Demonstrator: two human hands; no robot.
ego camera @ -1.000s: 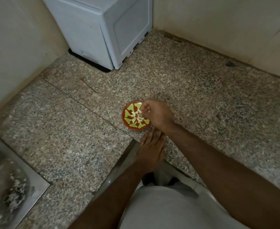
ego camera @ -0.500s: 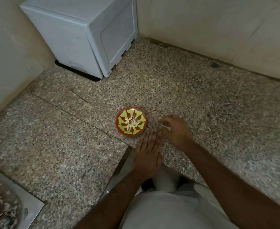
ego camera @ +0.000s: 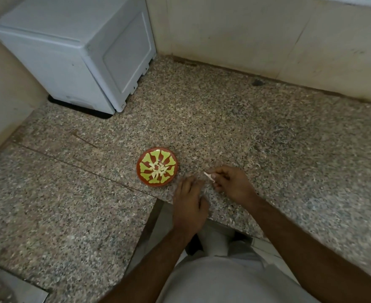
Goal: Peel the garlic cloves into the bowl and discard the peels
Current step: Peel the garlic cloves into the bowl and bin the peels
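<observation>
The right hand (ego camera: 232, 184) pinches a pale sliver (ego camera: 208, 176) in closed fingers, its tip pointing left toward the bowl (ego camera: 157, 169); the left hand (ego camera: 189, 206) lies flat, holding nothing, nearer the bowl.

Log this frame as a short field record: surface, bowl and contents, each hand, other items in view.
surface: speckled granite counter, in a corner against pale walls
bowl: small red bowl with yellow-green pattern, on the counter, left of both hands
bowl contents: pale peeled garlic cloves heaped at the centre
left hand: palm down, flat on the counter edge, holding nothing visible
right hand: fingers pinched on a small pale piece; clove or peel, cannot tell
other: white appliance at back left; steel sink corner at lower left
</observation>
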